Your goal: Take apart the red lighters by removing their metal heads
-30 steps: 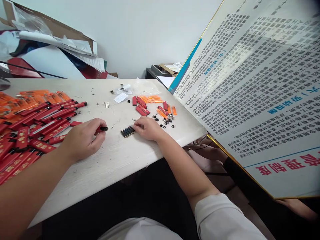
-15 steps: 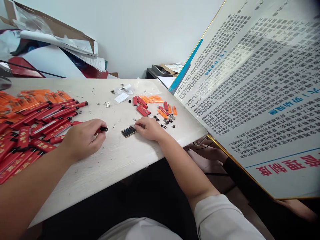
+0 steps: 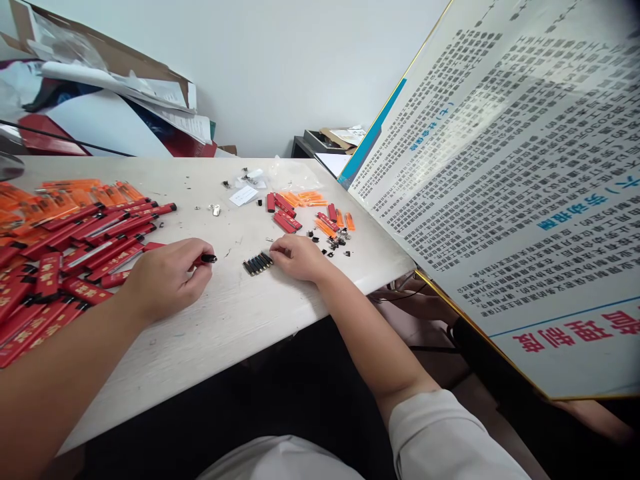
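My left hand (image 3: 173,277) is closed around a small piece with a black end (image 3: 209,258); the rest of it is hidden in the fingers. On the table to its right lies a row of several short black rods (image 3: 257,264) with brass-coloured tips. My right hand (image 3: 299,259) rests on the table at the right end of this row, thumb and fingers curled together by the last rod. Whatever its fingertips pinch, if anything, is hidden. Beside my left forearm spreads a pile of red flat lighter-like cases (image 3: 95,250) with gold lettering and black ends.
Orange translucent pieces (image 3: 75,200) lie behind the red pile. More red cases (image 3: 286,217), orange pieces and small black and metal parts (image 3: 336,241) sit beyond my right hand. A large printed board (image 3: 500,200) leans over the table's right edge. Papers and a carton (image 3: 125,73) stand at the back left.
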Action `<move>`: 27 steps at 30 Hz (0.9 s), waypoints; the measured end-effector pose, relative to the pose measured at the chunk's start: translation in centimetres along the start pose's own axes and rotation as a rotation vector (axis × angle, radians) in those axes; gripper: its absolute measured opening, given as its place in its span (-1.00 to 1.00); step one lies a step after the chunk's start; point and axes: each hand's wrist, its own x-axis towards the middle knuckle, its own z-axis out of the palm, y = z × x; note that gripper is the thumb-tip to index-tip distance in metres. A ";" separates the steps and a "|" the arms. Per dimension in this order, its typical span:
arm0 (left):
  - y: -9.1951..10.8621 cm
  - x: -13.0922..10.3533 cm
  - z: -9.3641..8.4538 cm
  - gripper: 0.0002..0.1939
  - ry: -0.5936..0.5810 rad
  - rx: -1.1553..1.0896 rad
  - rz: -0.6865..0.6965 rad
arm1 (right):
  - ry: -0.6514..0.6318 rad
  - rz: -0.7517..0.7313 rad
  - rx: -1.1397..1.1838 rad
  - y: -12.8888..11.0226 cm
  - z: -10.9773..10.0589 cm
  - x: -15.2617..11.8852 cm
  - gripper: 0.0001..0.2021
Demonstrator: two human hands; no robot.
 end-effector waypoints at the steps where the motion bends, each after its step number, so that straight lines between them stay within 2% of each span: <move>1: 0.0 0.0 0.0 -0.86 -0.002 0.002 0.001 | -0.001 0.001 -0.001 0.0 0.0 0.0 -0.87; 27: 0.2 -0.1 -0.2 -0.87 -0.027 0.004 -0.022 | 0.013 -0.001 -0.001 0.1 0.1 0.0 -0.88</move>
